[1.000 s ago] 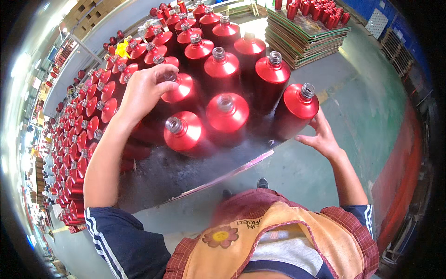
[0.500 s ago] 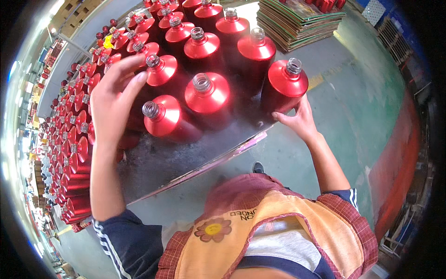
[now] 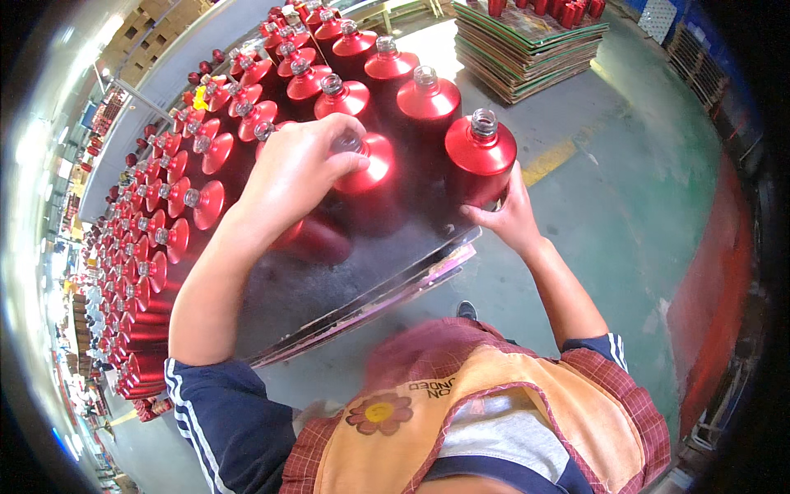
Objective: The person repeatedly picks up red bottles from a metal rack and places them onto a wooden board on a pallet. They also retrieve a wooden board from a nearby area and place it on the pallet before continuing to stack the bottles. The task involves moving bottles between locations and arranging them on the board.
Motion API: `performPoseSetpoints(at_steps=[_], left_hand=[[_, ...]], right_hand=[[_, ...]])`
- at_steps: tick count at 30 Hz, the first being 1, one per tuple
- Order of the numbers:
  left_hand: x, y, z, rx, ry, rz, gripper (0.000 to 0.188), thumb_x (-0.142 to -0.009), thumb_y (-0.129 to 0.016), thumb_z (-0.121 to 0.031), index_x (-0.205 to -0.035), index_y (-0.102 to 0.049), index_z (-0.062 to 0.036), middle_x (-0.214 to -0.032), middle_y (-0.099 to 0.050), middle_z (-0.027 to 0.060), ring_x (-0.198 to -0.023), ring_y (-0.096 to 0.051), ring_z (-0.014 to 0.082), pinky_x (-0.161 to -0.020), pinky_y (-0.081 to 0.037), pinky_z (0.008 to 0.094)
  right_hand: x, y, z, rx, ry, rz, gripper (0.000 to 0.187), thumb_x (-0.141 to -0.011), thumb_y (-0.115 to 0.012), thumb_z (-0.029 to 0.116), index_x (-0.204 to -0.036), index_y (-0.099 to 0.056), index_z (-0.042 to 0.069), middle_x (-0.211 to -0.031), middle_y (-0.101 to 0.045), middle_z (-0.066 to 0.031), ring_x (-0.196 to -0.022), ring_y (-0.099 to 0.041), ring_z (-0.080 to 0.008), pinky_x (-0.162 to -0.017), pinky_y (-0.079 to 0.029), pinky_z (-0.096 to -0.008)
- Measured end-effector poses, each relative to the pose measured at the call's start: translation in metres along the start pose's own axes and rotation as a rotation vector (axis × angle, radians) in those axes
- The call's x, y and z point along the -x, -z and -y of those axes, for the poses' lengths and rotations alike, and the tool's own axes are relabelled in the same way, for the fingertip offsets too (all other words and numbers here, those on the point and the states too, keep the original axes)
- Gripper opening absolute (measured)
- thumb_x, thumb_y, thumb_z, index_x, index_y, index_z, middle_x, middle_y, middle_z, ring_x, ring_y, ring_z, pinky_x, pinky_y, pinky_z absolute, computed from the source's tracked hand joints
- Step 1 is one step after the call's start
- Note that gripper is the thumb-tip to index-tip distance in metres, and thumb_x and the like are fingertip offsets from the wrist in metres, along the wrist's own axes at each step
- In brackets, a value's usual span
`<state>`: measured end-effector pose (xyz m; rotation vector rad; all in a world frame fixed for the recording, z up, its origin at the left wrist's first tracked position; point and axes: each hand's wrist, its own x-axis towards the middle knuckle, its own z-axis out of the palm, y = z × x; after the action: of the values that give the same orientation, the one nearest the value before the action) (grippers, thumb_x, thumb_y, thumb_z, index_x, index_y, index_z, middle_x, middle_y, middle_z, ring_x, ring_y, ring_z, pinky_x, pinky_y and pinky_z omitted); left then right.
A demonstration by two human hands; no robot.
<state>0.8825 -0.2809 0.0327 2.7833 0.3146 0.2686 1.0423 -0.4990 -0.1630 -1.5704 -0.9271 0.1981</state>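
Hands (image 3: 300, 169) (image 3: 513, 217) on red bottles (image 3: 481, 158); floor (image 3: 613, 218) beyond board edge (image 3: 387, 291).

Stacked boards (image 3: 522, 62) on green floor (image 3: 621, 239); yellow stripe (image 3: 550, 162) nearby; brown cartons (image 3: 158, 33) upper left

- The floor (image 3: 634, 226) is painted green, marked by a yellow line (image 3: 550, 163) and bordered by a red area (image 3: 717, 272).
- Brown cartons (image 3: 160, 33) are stacked at the upper left.
- Bright light (image 3: 429, 49) is cast on the floor farther back.
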Motion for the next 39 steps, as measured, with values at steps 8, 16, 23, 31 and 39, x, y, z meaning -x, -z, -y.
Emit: performPoseSetpoints(at_steps=[8, 16, 23, 31, 39], left_hand=[[-0.021, -0.013, 0.006, -0.021, 0.013, -0.052, 0.024, -0.081, -0.068, -0.02, -0.099, -0.066, -0.0052, -0.088, -0.069, 0.0175, -0.087, -0.067, 0.0346, -0.079, -0.052, 0.0421], [0.051, 0.02, 0.011, 0.46, 0.15, -0.394, 0.049, -0.08, -0.075, -0.013, -0.124, -0.058, -0.0013, -0.122, -0.064, 0.0131, -0.112, -0.062, 0.0233, -0.097, -0.047, 0.0364], [0.135, -0.08, 0.063, 0.714, 0.349, -0.59, 0.095, -0.063, -0.087, -0.004, -0.142, -0.033, 0.001, -0.137, -0.048, 0.0144, -0.126, -0.048, 0.0233, -0.107, -0.039, 0.0375], [0.123, -0.139, 0.072, 0.634, 0.436, -0.747, 0.091, -0.056, -0.092, -0.014, -0.133, -0.045, -0.0016, -0.122, -0.059, 0.012, -0.108, -0.059, 0.0229, -0.096, -0.046, 0.0372], [0.123, -0.146, 0.034, 0.75, 0.303, -0.487, 0.092, -0.054, -0.092, -0.016, -0.131, -0.044, -0.0029, -0.121, -0.06, 0.0131, -0.109, -0.061, 0.0236, -0.095, -0.048, 0.0369]], right_hand=[[-0.001, -0.005, 0.0, 0.009, 0.046, -0.044, 0.087, -0.067, -0.084, 0.016, -0.137, -0.035, 0.004, -0.128, -0.049, -0.0087, -0.119, -0.049, -0.0189, -0.102, -0.041, -0.0352], [0.0, -0.013, -0.003, -0.074, -0.008, -0.069, 0.096, -0.063, -0.087, 0.021, -0.139, -0.03, 0.002, -0.132, -0.045, -0.0134, -0.123, -0.047, -0.0246, -0.105, -0.039, -0.0378], [0.005, -0.012, -0.015, -0.13, -0.079, -0.052, 0.103, -0.062, -0.089, 0.025, -0.142, -0.027, 0.002, -0.136, -0.042, -0.0156, -0.126, -0.044, -0.0256, -0.106, -0.037, -0.0386], [0.002, -0.006, 0.056, 0.161, 0.344, -0.345, 0.09, -0.071, -0.084, 0.02, -0.14, -0.032, -0.002, -0.112, -0.055, -0.0109, -0.104, -0.057, -0.0237, -0.091, -0.047, -0.035], [-0.1, -0.052, 0.158, 0.683, 0.276, 0.454, 0.047, -0.084, -0.069, 0.025, -0.119, -0.051, -0.001, -0.082, -0.064, -0.02, -0.077, -0.065, -0.0354, -0.067, -0.051, -0.0423]])
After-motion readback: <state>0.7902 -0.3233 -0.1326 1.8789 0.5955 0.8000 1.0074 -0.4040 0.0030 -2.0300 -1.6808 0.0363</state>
